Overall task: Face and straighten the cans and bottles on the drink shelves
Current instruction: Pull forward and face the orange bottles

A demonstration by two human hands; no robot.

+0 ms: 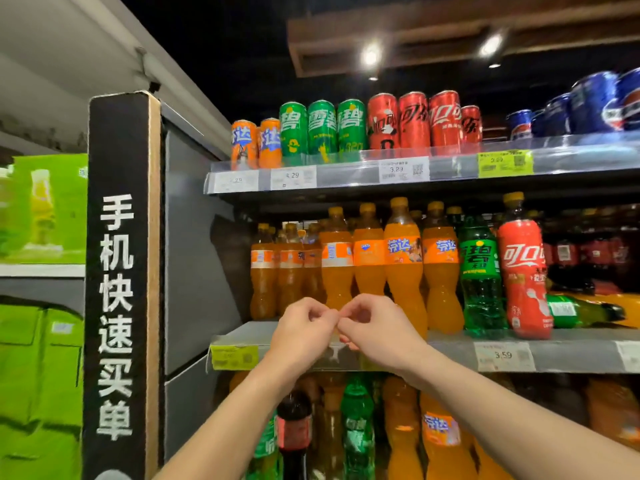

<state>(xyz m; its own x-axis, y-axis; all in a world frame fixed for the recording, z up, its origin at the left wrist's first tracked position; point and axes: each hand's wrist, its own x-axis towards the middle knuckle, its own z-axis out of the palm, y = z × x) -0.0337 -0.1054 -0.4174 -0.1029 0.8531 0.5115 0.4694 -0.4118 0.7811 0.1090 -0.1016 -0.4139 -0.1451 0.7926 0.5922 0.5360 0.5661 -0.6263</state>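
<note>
My left hand (304, 329) and my right hand (374, 327) meet in front of the middle shelf edge (571, 353), fingers curled and touching each other, with no bottle in them. Behind them stand orange soda bottles (403, 261); two at the left (336, 258) show their label backs. A green bottle (481, 271) and a red cola bottle (524, 268) stand to the right. Another green bottle (585, 310) lies on its side behind the cola. Orange cans (256, 143), green cans (322, 128), red cans (415, 119) and blue cans (588, 105) line the top shelf.
A black pillar with white characters (117, 289) bounds the shelves on the left, with green cartons (41, 375) beyond it. The lower shelf holds more bottles, orange (440, 438), green (356, 427) and dark cola (294, 431). Price tags (403, 169) hang on the shelf rails.
</note>
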